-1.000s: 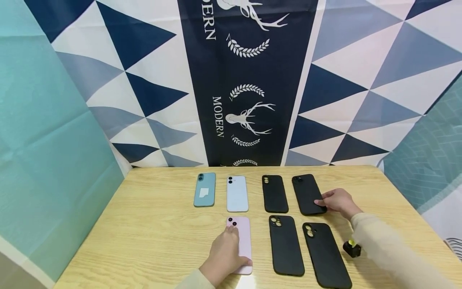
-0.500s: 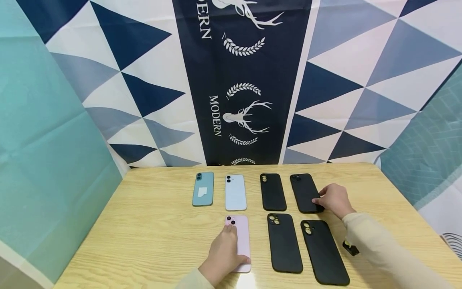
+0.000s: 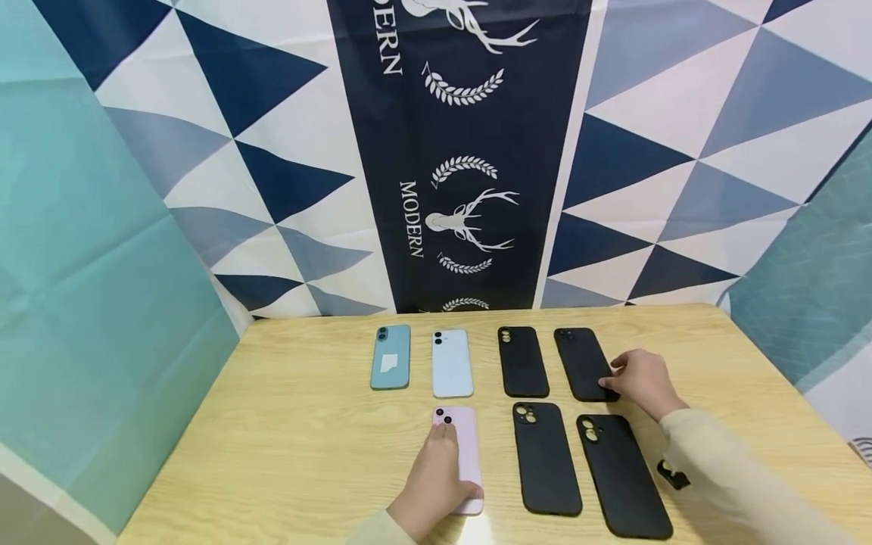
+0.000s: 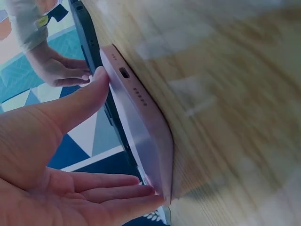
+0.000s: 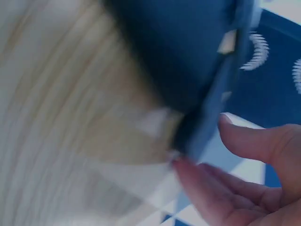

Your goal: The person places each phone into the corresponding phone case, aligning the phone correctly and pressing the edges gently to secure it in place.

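My left hand (image 3: 436, 475) spans the pink phone (image 3: 468, 446), which lies camera side up. In the left wrist view its thumb meets one lower corner and the fingers lie along the opposite edge. At the back right, my right hand (image 3: 646, 382) pinches the lower right corner of a black phone (image 3: 584, 359) with a dark camera patch, thumb over its back. The right wrist view is blurred; its fingertips (image 5: 181, 165) are right at a dark end. Black phone cases (image 3: 547, 460) with camera cutouts lie between the hands.
A teal phone (image 3: 390, 359) with a white sticker and a pale blue phone (image 3: 453, 365) lie at the back of the wooden table (image 3: 286, 439). Another black case (image 3: 523, 363) is beside them, and one more (image 3: 623, 477) lies front right. A patterned cloth (image 3: 470, 151) hangs behind.
The head view has shifted slightly. Both hands stay at the same phones, with hardly any movement against the table.
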{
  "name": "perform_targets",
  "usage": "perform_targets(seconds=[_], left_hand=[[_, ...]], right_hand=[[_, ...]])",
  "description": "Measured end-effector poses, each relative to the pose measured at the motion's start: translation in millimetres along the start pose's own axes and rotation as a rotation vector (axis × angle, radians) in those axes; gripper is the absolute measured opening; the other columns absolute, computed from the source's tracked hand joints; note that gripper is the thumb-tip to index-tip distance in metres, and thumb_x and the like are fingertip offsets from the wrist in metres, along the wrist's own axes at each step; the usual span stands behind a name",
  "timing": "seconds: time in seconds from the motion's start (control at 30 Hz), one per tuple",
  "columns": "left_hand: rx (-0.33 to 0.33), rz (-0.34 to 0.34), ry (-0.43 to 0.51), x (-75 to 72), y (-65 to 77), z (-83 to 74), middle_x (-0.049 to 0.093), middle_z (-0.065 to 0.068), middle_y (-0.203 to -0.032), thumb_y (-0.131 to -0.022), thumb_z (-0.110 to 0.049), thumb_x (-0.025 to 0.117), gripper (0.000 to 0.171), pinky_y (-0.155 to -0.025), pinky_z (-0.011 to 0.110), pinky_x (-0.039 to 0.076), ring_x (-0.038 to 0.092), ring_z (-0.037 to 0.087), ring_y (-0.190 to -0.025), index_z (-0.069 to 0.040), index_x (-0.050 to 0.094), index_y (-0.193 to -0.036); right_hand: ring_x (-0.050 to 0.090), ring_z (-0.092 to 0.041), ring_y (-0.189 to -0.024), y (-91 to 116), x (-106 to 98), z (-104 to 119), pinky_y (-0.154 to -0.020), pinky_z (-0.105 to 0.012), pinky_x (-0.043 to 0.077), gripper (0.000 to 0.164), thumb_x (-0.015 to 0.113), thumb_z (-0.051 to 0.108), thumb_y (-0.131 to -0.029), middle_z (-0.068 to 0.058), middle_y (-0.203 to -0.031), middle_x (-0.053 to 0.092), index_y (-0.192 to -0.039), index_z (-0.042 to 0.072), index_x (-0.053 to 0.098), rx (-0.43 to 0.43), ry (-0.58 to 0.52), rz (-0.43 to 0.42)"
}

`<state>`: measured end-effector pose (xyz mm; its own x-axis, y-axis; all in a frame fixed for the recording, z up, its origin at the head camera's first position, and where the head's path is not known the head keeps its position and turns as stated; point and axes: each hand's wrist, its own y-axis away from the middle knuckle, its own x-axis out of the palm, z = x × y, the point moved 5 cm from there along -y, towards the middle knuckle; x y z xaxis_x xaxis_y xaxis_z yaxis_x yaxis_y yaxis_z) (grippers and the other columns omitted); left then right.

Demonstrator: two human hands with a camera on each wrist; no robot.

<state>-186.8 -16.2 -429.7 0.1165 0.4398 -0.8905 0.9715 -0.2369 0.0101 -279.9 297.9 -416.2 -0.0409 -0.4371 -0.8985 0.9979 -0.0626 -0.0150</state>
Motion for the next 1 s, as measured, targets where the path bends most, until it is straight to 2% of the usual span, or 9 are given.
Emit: perform_targets(seconds=[0.13,0.2,0.3,0.47,0.57,0.63,0.77,0.87,1.0], left_hand=[[-0.031,-0.011,0.071,0.0,-1.0,-4.7,0.046,0.038,-0.135,-0.058,-0.026,0.093,0.099,-0.106,0.046,0.044,0.047,0.045,-0.129,0.02,0.043,-0.131],[-0.056,-0.036,0.088,-0.4,-0.8,-5.7,0.046,0.039,-0.134,-0.061,-0.025,0.091,0.098,-0.105,0.047,0.045,0.047,0.046,-0.128,0.021,0.04,-0.132],[-0.105,-0.092,0.099,-1.4,-1.3,-5.9,0.051,0.038,-0.127,-0.066,-0.026,0.088,0.097,-0.098,0.046,0.051,0.052,0.044,-0.12,0.022,0.037,-0.133],[-0.147,-0.163,-0.004,-3.2,-5.6,-7.2,0.058,0.035,-0.107,-0.066,-0.029,0.087,0.096,-0.082,0.042,0.057,0.058,0.039,-0.1,0.025,0.039,-0.128],[-0.163,-0.17,-0.07,-3.1,-7.2,-7.8,0.059,0.034,-0.099,-0.064,-0.031,0.088,0.093,-0.078,0.04,0.058,0.058,0.037,-0.093,0.025,0.043,-0.123],[-0.182,-0.162,-0.094,-2.3,-7.3,-7.8,0.059,0.031,-0.095,-0.064,-0.034,0.088,0.092,-0.075,0.039,0.057,0.057,0.035,-0.089,0.024,0.044,-0.12],[-0.2,-0.142,-0.154,0.8,-6.7,-9.0,0.057,0.026,-0.089,-0.061,-0.041,0.088,0.095,-0.071,0.037,0.056,0.055,0.031,-0.083,0.022,0.046,-0.117],[-0.208,-0.13,-0.194,3.3,-6.7,-10.0,0.057,0.026,-0.088,-0.059,-0.043,0.089,0.097,-0.071,0.035,0.056,0.054,0.029,-0.082,0.022,0.046,-0.118],[-0.243,-0.128,-0.169,4.1,-7.7,-9.7,0.059,0.031,-0.097,-0.058,-0.04,0.09,0.101,-0.073,0.036,0.058,0.058,0.033,-0.09,0.023,0.044,-0.122]], right_hand=[[0.064,-0.043,-0.091,25,-3,23,-0.074,-0.049,0.056,0.055,0.075,0.02,-0.081,-0.033,-0.102,0.066,-0.116,-0.018,0.056,-0.029,-0.021,0.002],[0.066,-0.041,-0.09,41,0,38,-0.071,-0.046,0.057,0.057,0.076,0.021,-0.08,-0.033,-0.102,0.066,-0.117,-0.018,0.056,-0.047,-0.031,0.011],[0.068,-0.032,-0.082,61,8,57,-0.065,-0.039,0.057,0.06,0.079,0.022,-0.078,-0.029,-0.097,0.068,-0.117,-0.018,0.056,-0.066,-0.029,0.068],[0.059,-0.015,-0.072,84,25,73,-0.059,-0.03,0.05,0.066,0.082,0.028,-0.074,-0.011,-0.084,0.066,-0.116,-0.016,0.057,-0.036,0.015,0.175],[0.05,-0.013,-0.063,94,35,78,-0.053,-0.026,0.042,0.07,0.081,0.032,-0.075,-0.004,-0.07,0.058,-0.117,-0.017,0.056,-0.005,0.024,0.193],[0.05,-0.013,-0.061,99,42,81,-0.054,-0.025,0.043,0.074,0.081,0.036,-0.075,-0.003,-0.064,0.055,-0.119,-0.018,0.056,0.003,0.032,0.194],[0.065,-0.024,-0.077,105,53,86,-0.067,-0.037,0.056,0.074,0.081,0.043,-0.072,-0.014,-0.08,0.067,-0.112,-0.016,0.06,-0.01,0.069,0.183],[0.067,-0.03,-0.085,107,59,90,-0.07,-0.042,0.057,0.074,0.083,0.046,-0.068,-0.022,-0.091,0.068,-0.105,-0.014,0.062,-0.02,0.082,0.154],[0.066,-0.038,-0.09,109,65,97,-0.075,-0.046,0.057,0.09,0.085,0.047,-0.063,-0.029,-0.097,0.065,-0.112,-0.022,0.055,-0.046,0.092,0.121]])
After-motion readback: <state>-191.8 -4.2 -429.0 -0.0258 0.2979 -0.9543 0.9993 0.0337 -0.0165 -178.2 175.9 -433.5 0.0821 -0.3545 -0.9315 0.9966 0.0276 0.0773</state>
